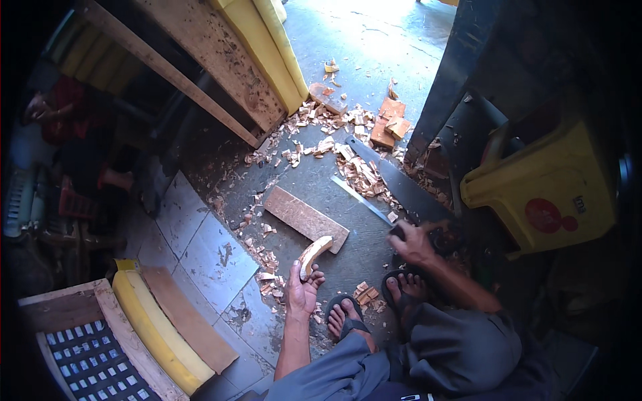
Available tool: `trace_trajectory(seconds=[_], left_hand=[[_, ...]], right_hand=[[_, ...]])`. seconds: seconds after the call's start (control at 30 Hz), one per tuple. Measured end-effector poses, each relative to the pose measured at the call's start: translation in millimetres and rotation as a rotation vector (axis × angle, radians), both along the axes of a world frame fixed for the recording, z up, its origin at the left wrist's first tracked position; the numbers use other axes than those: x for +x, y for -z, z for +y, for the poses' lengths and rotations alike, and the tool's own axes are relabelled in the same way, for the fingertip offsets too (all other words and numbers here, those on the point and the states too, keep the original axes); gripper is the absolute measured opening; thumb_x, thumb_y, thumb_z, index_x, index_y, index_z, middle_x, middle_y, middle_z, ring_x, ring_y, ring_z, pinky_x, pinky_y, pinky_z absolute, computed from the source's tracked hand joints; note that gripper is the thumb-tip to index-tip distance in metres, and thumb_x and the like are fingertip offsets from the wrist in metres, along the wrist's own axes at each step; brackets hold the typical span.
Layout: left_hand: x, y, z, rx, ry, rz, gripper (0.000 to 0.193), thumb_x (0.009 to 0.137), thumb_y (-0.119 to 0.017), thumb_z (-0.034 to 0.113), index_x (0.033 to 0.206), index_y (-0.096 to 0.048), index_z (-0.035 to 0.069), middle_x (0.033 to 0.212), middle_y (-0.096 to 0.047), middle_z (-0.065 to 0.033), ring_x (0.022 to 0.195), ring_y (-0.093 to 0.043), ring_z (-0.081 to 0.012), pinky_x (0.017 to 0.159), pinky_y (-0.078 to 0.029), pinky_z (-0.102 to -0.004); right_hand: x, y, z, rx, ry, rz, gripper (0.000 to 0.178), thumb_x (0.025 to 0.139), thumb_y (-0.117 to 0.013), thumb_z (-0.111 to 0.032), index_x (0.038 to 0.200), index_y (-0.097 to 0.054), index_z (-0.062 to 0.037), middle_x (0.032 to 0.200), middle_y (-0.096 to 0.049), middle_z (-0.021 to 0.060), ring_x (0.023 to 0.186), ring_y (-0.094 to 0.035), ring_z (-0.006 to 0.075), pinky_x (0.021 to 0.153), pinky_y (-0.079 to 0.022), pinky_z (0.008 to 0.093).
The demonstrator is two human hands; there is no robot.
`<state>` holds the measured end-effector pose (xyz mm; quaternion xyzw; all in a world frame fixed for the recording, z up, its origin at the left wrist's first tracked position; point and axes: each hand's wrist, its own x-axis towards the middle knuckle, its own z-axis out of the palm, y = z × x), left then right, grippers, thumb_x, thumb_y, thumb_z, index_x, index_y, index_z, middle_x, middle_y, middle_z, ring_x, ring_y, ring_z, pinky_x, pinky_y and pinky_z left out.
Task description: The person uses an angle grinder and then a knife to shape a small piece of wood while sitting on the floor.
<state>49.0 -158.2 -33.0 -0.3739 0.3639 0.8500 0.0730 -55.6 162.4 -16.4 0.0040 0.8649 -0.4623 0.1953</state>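
My left hand [303, 289] is wrapped round the lower end of a curved, pale piece of carved wood [315, 254], whose free end points up and right. My right hand [416, 245] is closed on the dark handle of a long, narrow metal blade [361, 199]; whether it is a knife or a file I cannot tell. The blade slants away to the upper left, apart from the wood. Between the hands, on the floor, lies a flat wooden board [306, 218], just beyond the curved piece. A handsaw [394, 179] lies past the blade, its handle near my right hand.
Wood chips [361, 170] litter the floor, with reddish wood blocks [388, 123] farther off. A yellow plastic stool [545, 194] lies at the right beside a dark post [458, 80]. Yellow-edged wooden frames [267, 60] stand far left; a crate-like frame [100, 301] is near left. My sandalled feet [348, 317] are close by.
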Motion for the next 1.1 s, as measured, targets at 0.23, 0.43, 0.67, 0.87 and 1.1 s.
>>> trace_trajectory(seconds=[0.23,0.43,0.67,0.87,1.1], left_hand=[[1,-5,17,0.104,-0.002,0.041,0.049,0.108,-0.044,0.042,0.133,-0.059,0.003,0.102,-0.071,-0.0153,0.079,-0.069,-0.0240,0.073,-0.060,-0.0354],[7,-1,7,0.241,-0.032,0.029,0.048,0.106,-0.042,0.039,0.130,-0.060,0.000,0.104,-0.071,-0.0162,0.083,-0.069,-0.0255,0.075,-0.058,-0.0368],[9,-2,14,0.246,-0.033,0.071,0.043,0.104,-0.050,0.031,0.130,-0.059,-0.002,0.109,-0.068,-0.0183,0.092,-0.067,-0.0296,0.086,-0.057,-0.0387],[14,-13,79,-0.376,0.353,0.306,0.049,0.091,-0.073,-0.002,0.131,-0.044,0.004,0.131,-0.052,-0.0101,0.127,-0.053,-0.0211,0.110,-0.045,-0.0374],[-25,-41,52,-0.124,0.102,0.364,0.039,0.101,-0.066,0.015,0.135,-0.049,0.004,0.130,-0.060,-0.0136,0.119,-0.060,-0.0215,0.097,-0.054,-0.0410]], right_hand=[[10,1,-59,0.001,-0.196,-0.206,0.061,0.096,-0.063,-0.057,0.106,-0.066,0.0028,0.088,-0.071,0.0270,0.086,-0.072,0.0406,0.078,-0.053,0.0500],[6,2,-59,-0.007,-0.157,-0.219,0.059,0.097,-0.061,-0.055,0.108,-0.064,0.0031,0.093,-0.071,0.0285,0.091,-0.071,0.0417,0.080,-0.053,0.0507],[9,-10,-53,-0.103,-0.108,-0.318,0.053,0.093,-0.070,-0.051,0.104,-0.063,0.0004,0.089,-0.072,0.0190,0.086,-0.070,0.0298,0.077,-0.054,0.0422],[9,-11,-81,-0.356,-0.133,-0.206,0.059,0.079,-0.087,-0.042,0.108,-0.060,0.0016,0.095,-0.068,0.0099,0.089,-0.065,0.0174,0.076,-0.053,0.0339],[-26,-7,-71,-0.674,-0.293,-0.354,0.045,0.080,-0.088,-0.023,0.109,-0.061,-0.0020,0.091,-0.061,-0.0006,0.084,-0.058,0.0120,0.078,-0.049,0.0291]])
